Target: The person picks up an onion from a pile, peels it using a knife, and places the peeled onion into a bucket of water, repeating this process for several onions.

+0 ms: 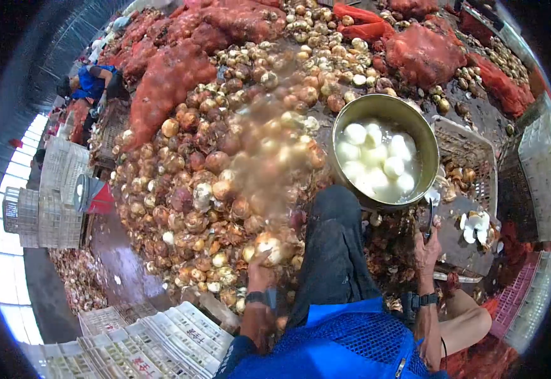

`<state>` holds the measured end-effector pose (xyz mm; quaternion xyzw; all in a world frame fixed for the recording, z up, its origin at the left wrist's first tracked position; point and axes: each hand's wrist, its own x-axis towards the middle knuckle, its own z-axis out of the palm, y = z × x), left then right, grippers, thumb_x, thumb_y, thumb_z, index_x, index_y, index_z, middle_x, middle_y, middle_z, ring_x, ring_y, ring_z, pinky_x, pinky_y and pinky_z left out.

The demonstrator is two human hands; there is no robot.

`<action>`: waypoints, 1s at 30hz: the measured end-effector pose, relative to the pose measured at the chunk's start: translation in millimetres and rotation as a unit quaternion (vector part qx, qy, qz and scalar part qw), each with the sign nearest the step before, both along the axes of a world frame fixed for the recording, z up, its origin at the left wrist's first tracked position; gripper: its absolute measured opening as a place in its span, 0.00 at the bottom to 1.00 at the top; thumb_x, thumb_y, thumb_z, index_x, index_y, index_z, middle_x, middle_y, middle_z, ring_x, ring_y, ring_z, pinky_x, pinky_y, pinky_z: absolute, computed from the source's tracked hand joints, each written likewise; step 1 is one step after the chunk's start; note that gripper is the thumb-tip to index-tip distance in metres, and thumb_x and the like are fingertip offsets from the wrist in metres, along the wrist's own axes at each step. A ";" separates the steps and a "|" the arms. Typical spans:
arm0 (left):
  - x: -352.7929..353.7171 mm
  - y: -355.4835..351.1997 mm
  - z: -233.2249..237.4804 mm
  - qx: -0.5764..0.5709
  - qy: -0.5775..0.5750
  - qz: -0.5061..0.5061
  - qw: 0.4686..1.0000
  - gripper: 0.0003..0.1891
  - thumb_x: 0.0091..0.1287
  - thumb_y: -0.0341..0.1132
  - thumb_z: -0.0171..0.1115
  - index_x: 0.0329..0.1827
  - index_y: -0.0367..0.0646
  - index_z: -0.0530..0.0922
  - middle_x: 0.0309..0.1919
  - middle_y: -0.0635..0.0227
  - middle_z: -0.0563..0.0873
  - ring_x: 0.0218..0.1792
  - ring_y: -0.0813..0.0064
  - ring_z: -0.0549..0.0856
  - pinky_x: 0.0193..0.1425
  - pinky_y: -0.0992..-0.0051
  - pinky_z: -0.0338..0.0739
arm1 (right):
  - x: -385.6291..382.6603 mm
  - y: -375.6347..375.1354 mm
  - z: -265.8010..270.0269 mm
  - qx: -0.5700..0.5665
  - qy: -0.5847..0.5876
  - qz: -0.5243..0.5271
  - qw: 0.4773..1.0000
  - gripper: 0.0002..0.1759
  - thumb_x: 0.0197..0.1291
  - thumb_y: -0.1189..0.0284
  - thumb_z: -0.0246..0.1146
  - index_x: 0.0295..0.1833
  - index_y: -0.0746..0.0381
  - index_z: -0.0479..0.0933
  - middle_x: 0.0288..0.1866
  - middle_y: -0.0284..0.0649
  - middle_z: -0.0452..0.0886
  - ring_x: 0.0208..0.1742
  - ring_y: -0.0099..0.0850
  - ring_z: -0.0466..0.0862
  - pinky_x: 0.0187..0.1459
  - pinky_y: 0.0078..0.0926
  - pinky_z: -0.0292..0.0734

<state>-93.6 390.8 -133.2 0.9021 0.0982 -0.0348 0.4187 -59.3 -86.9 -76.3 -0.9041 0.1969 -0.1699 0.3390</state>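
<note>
My left hand point(261, 270) is closed on a pale onion point(277, 250) at the front edge of a large heap of unpeeled onions point(190, 183). In my right hand point(426, 250) is a knife point(431, 218), gripped by its handle with the blade pointing away from me. Just beyond my knee stands a big metal pot point(345, 161) of peeled white onions point(376, 151) in cloudy liquid. A plastic crate point(493, 165) with onion skins point(458, 177) lies to the right of the pot. White peelings point(475, 226) rest near the knife.
Red mesh sacks point(171, 82) lie behind the heap, with another full sack point(424, 57) at the back right. Stacked white crates point(155, 344) stand at my front left. A pink crate point(516, 294) is at far right. Another person point(92, 82) in blue bends over at the left.
</note>
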 end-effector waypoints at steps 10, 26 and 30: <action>117.0 -127.9 251.8 -0.505 -0.078 -0.045 0.859 0.39 0.49 0.33 0.69 0.66 0.33 0.65 0.56 0.54 0.78 0.54 0.60 0.83 0.56 0.61 0.84 | -34.9 41.8 79.8 0.177 0.028 -0.032 0.983 0.20 0.62 0.62 0.65 0.51 0.68 0.77 0.37 0.55 0.83 0.36 0.42 0.84 0.40 0.40 0.77; 100.5 -366.8 159.0 -0.086 0.093 -0.349 0.929 0.39 0.52 0.43 0.76 0.65 0.34 0.71 0.53 0.55 0.83 0.49 0.67 0.83 0.54 0.71 0.80 | -86.5 42.2 55.5 0.282 0.051 -0.143 0.947 0.23 0.62 0.57 0.63 0.46 0.69 0.76 0.33 0.62 0.82 0.40 0.58 0.84 0.41 0.49 0.79; 91.5 -359.0 186.0 -0.134 0.099 -0.425 0.890 0.47 0.50 0.43 0.78 0.73 0.36 0.64 0.61 0.54 0.79 0.59 0.66 0.80 0.62 0.70 0.77 | -89.2 39.5 45.9 0.291 0.078 -0.142 0.943 0.21 0.62 0.59 0.63 0.46 0.70 0.75 0.32 0.63 0.81 0.40 0.59 0.84 0.40 0.51 0.78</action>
